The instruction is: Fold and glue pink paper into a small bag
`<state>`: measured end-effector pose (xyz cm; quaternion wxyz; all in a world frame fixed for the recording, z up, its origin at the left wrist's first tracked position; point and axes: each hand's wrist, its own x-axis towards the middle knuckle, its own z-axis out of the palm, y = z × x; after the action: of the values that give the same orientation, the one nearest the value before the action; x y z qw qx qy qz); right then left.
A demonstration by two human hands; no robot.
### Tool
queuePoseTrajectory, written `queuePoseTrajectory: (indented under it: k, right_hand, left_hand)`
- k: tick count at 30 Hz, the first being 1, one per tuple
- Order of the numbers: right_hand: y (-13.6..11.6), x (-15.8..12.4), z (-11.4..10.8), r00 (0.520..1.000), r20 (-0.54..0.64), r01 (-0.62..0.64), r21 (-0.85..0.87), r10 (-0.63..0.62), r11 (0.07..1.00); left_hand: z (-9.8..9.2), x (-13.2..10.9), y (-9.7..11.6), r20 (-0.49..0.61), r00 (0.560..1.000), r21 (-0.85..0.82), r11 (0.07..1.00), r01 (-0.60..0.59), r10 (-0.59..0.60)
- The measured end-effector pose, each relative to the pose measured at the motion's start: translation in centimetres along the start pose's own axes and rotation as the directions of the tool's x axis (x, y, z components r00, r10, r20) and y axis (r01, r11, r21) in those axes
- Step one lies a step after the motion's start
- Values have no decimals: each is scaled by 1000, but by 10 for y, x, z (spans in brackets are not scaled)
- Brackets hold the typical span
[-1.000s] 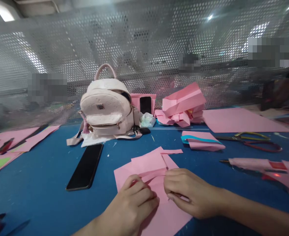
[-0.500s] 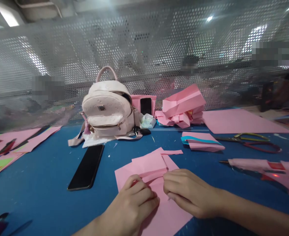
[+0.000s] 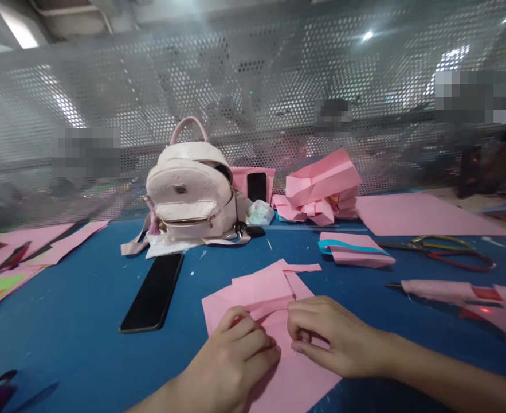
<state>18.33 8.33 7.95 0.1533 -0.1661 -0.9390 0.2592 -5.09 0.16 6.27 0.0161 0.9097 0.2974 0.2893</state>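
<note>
A folded piece of pink paper (image 3: 257,289) lies on a larger pink sheet (image 3: 295,384) in front of me, with a narrow pink strip sticking out at its upper right. My left hand (image 3: 239,355) presses on the paper with curled fingers, its fingertips at the lower edge of the fold. To the right of it, my right hand (image 3: 334,338) rests on the sheet, fingers bent inward and touching the fold's right end. A gap shows between its thumb and fingers. A tiny pale bit is near the thumb tip; what the fingers hold, if anything, is hidden.
A black phone (image 3: 153,292) lies left of the paper. Behind stand a cream backpack (image 3: 188,198) and crumpled pink paper (image 3: 321,183). To the right are a pink folded piece with a blue strip (image 3: 358,249), scissors (image 3: 420,245) and a pink glue gun (image 3: 463,291) with a red light.
The right thumb has moved slightly away from the curled fingers, opening a gap between them. My left hand and the paper have hardly moved; the whole view has shifted a little.
</note>
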Motion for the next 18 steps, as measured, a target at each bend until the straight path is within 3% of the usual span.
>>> queuePoseTrajectory:
  k: [6,18]
  right_hand:
    - [2,-1,0,1000,9,-15,118,14,993]
    - [-1,-1,-4,999,50,8,62,-11,998]
  left_hand:
    - [1,-2,0,26,1000,4,1000,17,-17]
    - [-1,0,0,24,1000,0,1000,13,-13]
